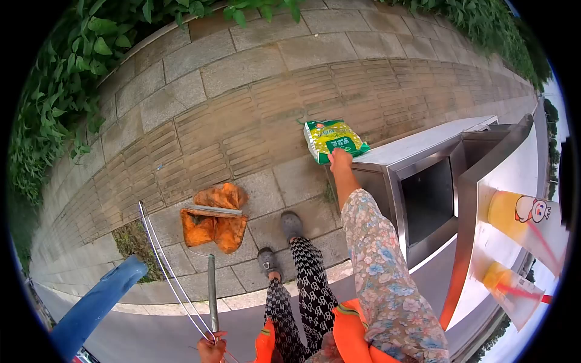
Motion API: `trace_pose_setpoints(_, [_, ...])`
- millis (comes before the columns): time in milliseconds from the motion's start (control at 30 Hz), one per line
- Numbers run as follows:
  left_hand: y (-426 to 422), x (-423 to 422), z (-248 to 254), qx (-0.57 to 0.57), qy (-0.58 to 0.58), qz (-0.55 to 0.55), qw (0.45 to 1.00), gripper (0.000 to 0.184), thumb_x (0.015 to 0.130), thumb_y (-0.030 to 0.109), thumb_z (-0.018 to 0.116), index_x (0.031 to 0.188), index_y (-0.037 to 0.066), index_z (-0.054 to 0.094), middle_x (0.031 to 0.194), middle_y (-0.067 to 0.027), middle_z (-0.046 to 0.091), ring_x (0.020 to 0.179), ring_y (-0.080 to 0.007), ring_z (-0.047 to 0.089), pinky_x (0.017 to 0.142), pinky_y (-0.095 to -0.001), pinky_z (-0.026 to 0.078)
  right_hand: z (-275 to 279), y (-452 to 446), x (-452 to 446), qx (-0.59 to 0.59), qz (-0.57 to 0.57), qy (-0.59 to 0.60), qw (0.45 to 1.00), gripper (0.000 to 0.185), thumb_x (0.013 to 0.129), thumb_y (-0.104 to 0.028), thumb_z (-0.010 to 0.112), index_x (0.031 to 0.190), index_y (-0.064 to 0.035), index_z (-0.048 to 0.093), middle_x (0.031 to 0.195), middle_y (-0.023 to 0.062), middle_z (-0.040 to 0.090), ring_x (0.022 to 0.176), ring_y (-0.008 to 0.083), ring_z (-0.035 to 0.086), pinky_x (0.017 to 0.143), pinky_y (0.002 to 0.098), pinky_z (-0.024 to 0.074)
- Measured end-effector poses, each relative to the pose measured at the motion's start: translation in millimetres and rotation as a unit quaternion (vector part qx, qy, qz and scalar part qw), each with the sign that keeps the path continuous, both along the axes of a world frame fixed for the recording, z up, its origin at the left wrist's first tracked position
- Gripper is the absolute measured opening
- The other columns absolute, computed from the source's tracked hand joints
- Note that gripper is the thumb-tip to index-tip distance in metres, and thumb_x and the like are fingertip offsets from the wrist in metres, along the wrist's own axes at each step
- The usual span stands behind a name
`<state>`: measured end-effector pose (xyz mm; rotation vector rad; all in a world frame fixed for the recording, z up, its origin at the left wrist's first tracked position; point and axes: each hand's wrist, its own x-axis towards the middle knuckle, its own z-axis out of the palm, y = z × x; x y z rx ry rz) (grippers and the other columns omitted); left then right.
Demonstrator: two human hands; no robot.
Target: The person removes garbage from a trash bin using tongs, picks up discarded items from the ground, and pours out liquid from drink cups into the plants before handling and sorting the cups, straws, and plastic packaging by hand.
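Observation:
A green and yellow printed bag [334,139] hangs from my right hand [340,159], whose fingers are closed on its lower edge, beside the metal bin. My left hand [211,348], at the bottom of the view, is wrapped round a thin grey pole [212,290]. Long thin metal tongs [172,272] run up and left from the same hand. Beyond the pole's tip, an orange dustpan-like container [215,218] with a pale bar across it rests on the paving.
A metal litter bin [396,154] with a dark opening stands at the right. Two drink cups [523,221] are on its top. A blue bar [100,305] slants in at lower left. Green bushes [45,127] border the paving [236,121]. My shoes [292,225] are below centre.

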<state>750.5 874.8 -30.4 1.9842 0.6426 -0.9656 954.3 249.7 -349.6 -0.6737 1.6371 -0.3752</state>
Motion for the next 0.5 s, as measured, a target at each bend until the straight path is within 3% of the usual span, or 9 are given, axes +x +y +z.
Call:
trace_pose_setpoints(167, [-20.8,24.2,28.3,-0.015,-0.018,0.005,1.000,0.010,0.071,-0.006,0.053,0.074,-0.004,0.062,0.070,-0.0114,0.066,0.045,-0.0097,0.052,0.040,-0.0257,0.042,56.0,54.4,-19.1,-0.055,0.087,0.072,0.992,0.033,0.082,-0.011,0.066,0.112,-0.0047,0.054,0.102,0.0077,0.059,0.079,0.0205,0.056,0.071,0.0368,0.0575])
trace_pose_setpoints(200, [-19.3,28.3,31.4,-0.015,-0.006,0.003,1.000,0.010,0.072,-0.006,0.054,0.076,-0.004,0.063,0.068,-0.0093,0.064,0.046,-0.0090,0.052,0.041,-0.0248,0.041,40.4,69.5,-40.0,-0.044,0.119,0.034,0.991,0.031,0.083,-0.017,0.067,0.109,-0.0053,0.055,0.104,0.0080,0.058,0.089,0.0180,0.055,0.068,0.0353,0.0556])
trace_pose_setpoints(267, [-20.4,38.8,37.1,-0.023,0.004,-0.008,1.000,0.011,0.073,-0.005,0.055,0.078,-0.004,0.064,0.065,-0.0072,0.063,0.047,-0.0083,0.052,0.041,-0.0240,0.041,94.8,113.7,-59.3,-0.018,0.282,0.091,0.955,0.031,0.082,-0.025,0.069,0.104,-0.0074,0.058,0.099,0.0077,0.059,0.089,0.0169,0.056,0.065,0.0338,0.0529])
trace_pose_setpoints(333, [-15.7,47.6,42.6,-0.036,0.004,-0.010,0.999,0.014,0.076,-0.004,0.057,0.085,-0.003,0.067,0.062,-0.0034,0.059,0.049,-0.0072,0.052,0.043,-0.0223,0.040,118.5,175.8,-90.1,-0.010,0.293,0.006,0.956,0.023,0.078,-0.029,0.073,0.081,-0.0089,0.062,0.079,0.0036,0.060,0.071,0.0151,0.056,0.060,0.0302,0.0495])
trace_pose_setpoints(367, [-7.6,48.2,36.1,-0.063,-0.006,-0.002,0.998,0.016,0.078,-0.002,0.059,0.090,-0.001,0.069,0.061,-0.0028,0.059,0.049,-0.0077,0.052,0.043,-0.0218,0.039,138.2,198.4,-105.0,0.037,0.347,-0.017,0.937,0.019,0.078,-0.026,0.072,0.079,-0.0091,0.062,0.077,0.0020,0.059,0.071,0.0141,0.056,0.060,0.0293,0.0485])
trace_pose_setpoints(400, [-3.4,50.6,33.2,-0.067,-0.024,-0.009,0.997,0.016,0.078,-0.001,0.059,0.090,-0.001,0.069,0.062,-0.0031,0.059,0.049,-0.0081,0.053,0.043,-0.0219,0.040,134.1,225.0,-123.3,-0.005,0.424,-0.052,0.904,0.018,0.079,-0.024,0.070,0.079,-0.0077,0.061,0.076,0.0014,0.058,0.070,0.0140,0.055,0.060,0.0295,0.0484])
trace_pose_setpoints(433, [-1.1,54.2,31.8,-0.072,-0.045,-0.014,0.996,0.015,0.079,0.000,0.059,0.089,0.000,0.069,0.063,-0.0033,0.060,0.049,-0.0085,0.053,0.044,-0.0220,0.040,171.2,245.1,-132.6,-0.060,0.495,-0.024,0.866,0.017,0.080,-0.021,0.068,0.081,-0.0053,0.062,0.075,0.0025,0.058,0.068,0.0148,0.055,0.059,0.0294,0.0482])
trace_pose_setpoints(467, [3.9,58.2,27.5,-0.096,-0.049,-0.009,0.994,0.015,0.078,0.000,0.059,0.090,-0.001,0.069,0.064,-0.0043,0.061,0.049,-0.0096,0.054,0.043,-0.0223,0.041,200.3,255.8,-146.5,-0.132,0.610,-0.039,0.780,0.023,0.081,-0.019,0.067,0.100,-0.0058,0.064,0.076,0.0041,0.060,0.067,0.0145,0.056,0.057,0.0277,0.0475])
trace_pose_setpoints(500, [9.3,66.3,25.8,-0.092,-0.060,-0.029,0.993,0.015,0.078,0.001,0.060,0.090,-0.001,0.069,0.065,-0.0052,0.062,0.050,-0.0109,0.056,0.043,-0.0236,0.044,228.5,275.6,-158.6,-0.130,0.592,-0.077,0.791,0.032,0.081,-0.018,0.067,0.111,-0.0082,0.061,0.077,0.0045,0.061,0.068,0.0140,0.057,0.057,0.0271,0.0474])
